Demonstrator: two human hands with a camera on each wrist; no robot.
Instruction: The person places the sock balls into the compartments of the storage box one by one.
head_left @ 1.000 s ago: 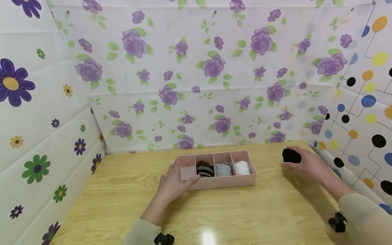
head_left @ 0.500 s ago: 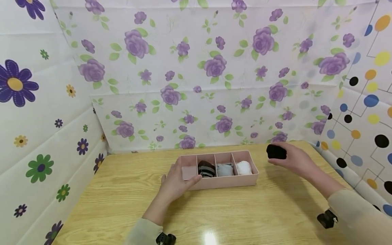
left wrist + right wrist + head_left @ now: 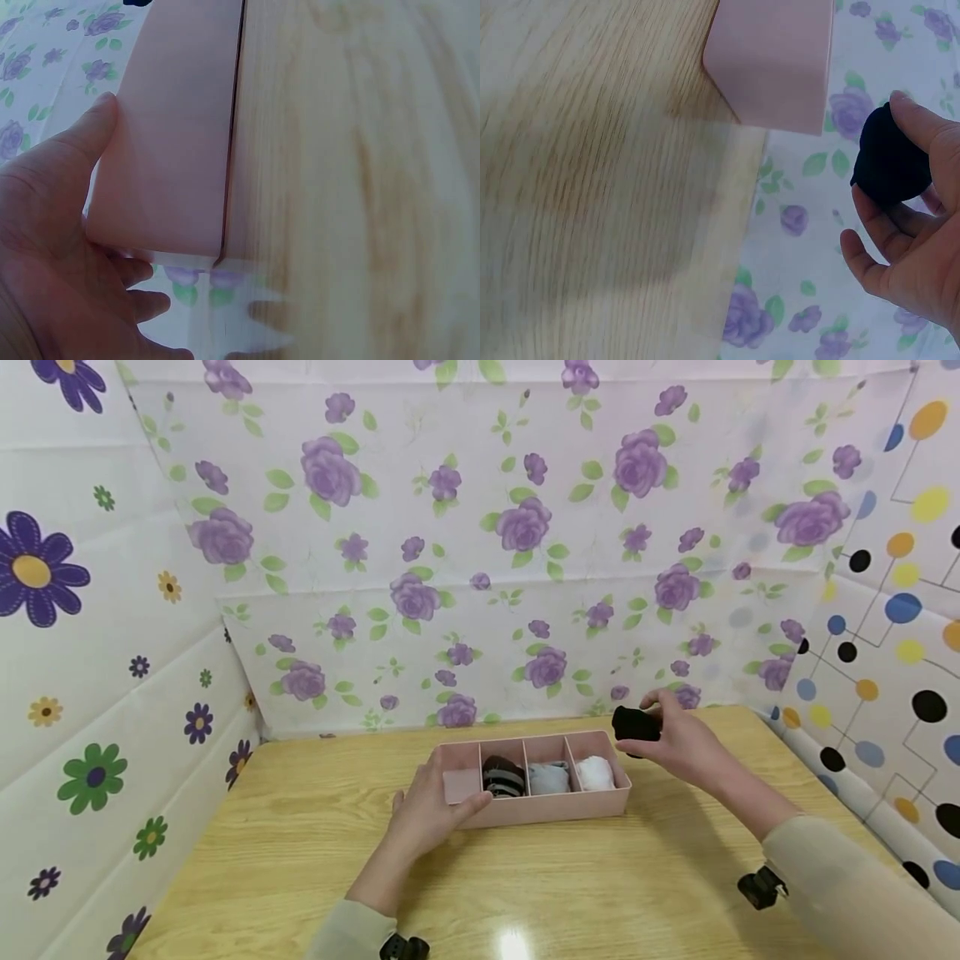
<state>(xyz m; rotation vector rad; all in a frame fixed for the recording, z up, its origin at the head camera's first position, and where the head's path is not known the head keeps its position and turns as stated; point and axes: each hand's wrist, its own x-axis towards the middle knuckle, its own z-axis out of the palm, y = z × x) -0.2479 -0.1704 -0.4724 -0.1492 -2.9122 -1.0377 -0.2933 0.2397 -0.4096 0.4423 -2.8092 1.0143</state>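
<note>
My right hand (image 3: 686, 745) pinches a rolled black sock (image 3: 635, 724) between thumb and fingers, in the air just beyond the right end of a pink divided box (image 3: 555, 810). In the right wrist view the black sock (image 3: 892, 159) shows apart from the box's end (image 3: 776, 67). My left hand (image 3: 422, 810) rests at the box's left end, thumb on the front rim and fingers beside the end wall. The box holds a striped dark rolled sock (image 3: 503, 777), a grey one (image 3: 549, 778) and a white one (image 3: 596, 773). Its leftmost compartment (image 3: 460, 786) shows a bare floor.
The box stands on a wooden table (image 3: 570, 885). A floral cloth (image 3: 480, 552) hangs along the back edge, with a flower-print cloth (image 3: 135, 727) at left and a dotted cloth (image 3: 892, 677) at right.
My right hand has carried the black sock leftward from the table's right side to near the box's right end. The left hand and the box have stayed in place.
</note>
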